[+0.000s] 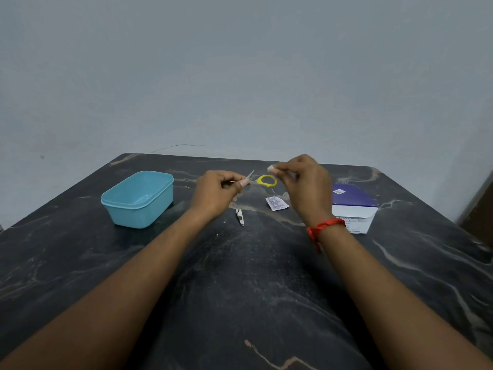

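Just above the middle of the frame, both hands hover over the dark veined marble table (pixel 240 276). The left hand (pixel 216 193) is curled, its fingertips pinching a thin pale stick (pixel 234 181) that lies roughly level. The right hand (pixel 306 188), a little higher and to the right, nips a small white wad (pixel 270 168) between thumb and forefinger. The two things are near each other but apart, so the work looks to be joining wad to stick.

Between the hands and just behind them sit the yellow-handled scissors (pixel 266 180), blades pointing up and to the left. Whether the left fingertips touch the blades cannot be told.

Trouble would likely come from the lightness of the grips: the wad is held only at its edge and could slip to the table. The stick, closing on the wad, could skid past it or snag on the scissor blades beside it. A dropped hand could also scatter what lies below — the small metal nail clipper (pixel 240 217) and the white printed sachet (pixel 277 203).

Left of centre stands an open light-blue plastic tub (pixel 138 198), and at right a purple-and-white cardboard box (pixel 354 206).
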